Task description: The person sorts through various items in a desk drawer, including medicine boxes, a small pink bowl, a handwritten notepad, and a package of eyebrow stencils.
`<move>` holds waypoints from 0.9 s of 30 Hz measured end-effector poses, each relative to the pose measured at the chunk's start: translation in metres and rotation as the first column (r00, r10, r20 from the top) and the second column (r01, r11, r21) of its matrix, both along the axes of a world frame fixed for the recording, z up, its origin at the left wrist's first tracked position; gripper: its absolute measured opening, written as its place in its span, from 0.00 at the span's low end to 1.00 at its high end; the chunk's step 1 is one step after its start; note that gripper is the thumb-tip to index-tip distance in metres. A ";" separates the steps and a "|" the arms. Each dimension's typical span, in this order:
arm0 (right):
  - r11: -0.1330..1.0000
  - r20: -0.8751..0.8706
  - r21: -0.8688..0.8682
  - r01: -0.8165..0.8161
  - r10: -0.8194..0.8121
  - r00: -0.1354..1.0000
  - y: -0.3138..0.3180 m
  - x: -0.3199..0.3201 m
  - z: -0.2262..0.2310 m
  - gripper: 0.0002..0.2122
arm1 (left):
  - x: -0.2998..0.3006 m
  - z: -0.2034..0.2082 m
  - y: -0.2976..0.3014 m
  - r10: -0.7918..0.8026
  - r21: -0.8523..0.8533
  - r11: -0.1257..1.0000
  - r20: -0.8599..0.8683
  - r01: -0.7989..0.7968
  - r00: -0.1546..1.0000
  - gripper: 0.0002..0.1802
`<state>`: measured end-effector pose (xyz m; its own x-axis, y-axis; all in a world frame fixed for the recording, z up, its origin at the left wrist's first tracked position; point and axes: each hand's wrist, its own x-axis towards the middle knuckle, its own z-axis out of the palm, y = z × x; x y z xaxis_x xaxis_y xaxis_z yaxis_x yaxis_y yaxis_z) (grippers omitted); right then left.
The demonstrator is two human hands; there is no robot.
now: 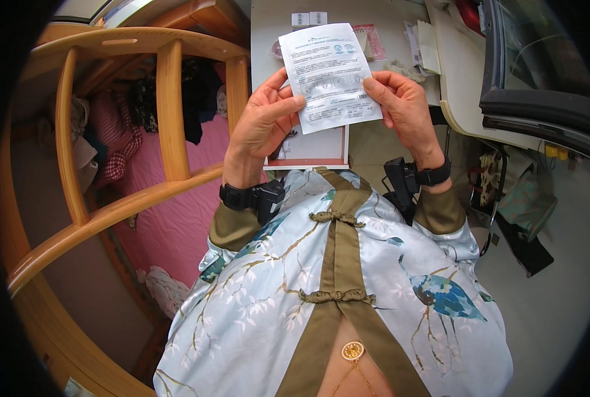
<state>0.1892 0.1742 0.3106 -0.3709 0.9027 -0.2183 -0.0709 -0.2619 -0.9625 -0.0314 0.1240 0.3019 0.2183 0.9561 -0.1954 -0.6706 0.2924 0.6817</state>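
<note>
A white flat packet (331, 73) with printed text and small pictures faces me, held up over an open drawer. My left hand (268, 112) pinches its left edge between thumb and fingers. On the opposite edge, my right hand (401, 106) grips it the same way, thumb on the front. The fingers behind the packet are partly hidden. Below it, the white drawer (338, 142) stands pulled out, and most of its inside is covered by the packet and my left hand. Each wrist wears a black strap with a small device.
Wooden bed rails (172, 112) rise at the left, with pink bedding (163, 205) and clothes beyond. The desk (265, 30) ahead holds small boxes (309, 19), a pink packet (372, 41) and papers (422, 46). A dark-framed screen or panel (540, 86) juts in at the right, above a bag (526, 198).
</note>
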 end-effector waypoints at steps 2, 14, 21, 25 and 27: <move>1.000 0.007 0.005 -0.005 0.005 1.000 -0.001 0.001 -0.001 0.10 | -0.001 -0.001 -0.001 -0.005 0.008 1.000 -0.009 0.005 1.000 0.31; 0.982 0.069 0.010 -0.190 0.189 0.980 -0.002 -0.007 0.010 0.10 | 0.004 -0.008 -0.001 0.019 -0.026 0.999 -0.026 -0.019 0.999 0.19; 0.982 0.033 -0.003 -0.191 0.191 0.981 0.003 -0.008 -0.003 0.09 | 0.010 -0.003 0.001 0.000 -0.060 0.998 -0.063 -0.003 0.998 0.19; 0.970 0.078 -0.024 -0.242 0.243 0.967 0.002 -0.008 -0.005 0.10 | 0.012 -0.006 0.006 -0.014 -0.120 0.993 -0.109 0.001 0.994 0.16; 0.965 0.114 -0.030 -0.262 0.264 0.958 0.001 -0.010 -0.004 0.10 | 0.013 -0.007 0.007 0.017 -0.155 0.987 -0.155 -0.042 0.988 0.13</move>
<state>0.1796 0.1756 0.3070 -0.5662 0.7732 -0.2858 0.1143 -0.2697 -0.9561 -0.0181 0.1308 0.2949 0.1463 0.9164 -0.3726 -0.5723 0.3857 0.7237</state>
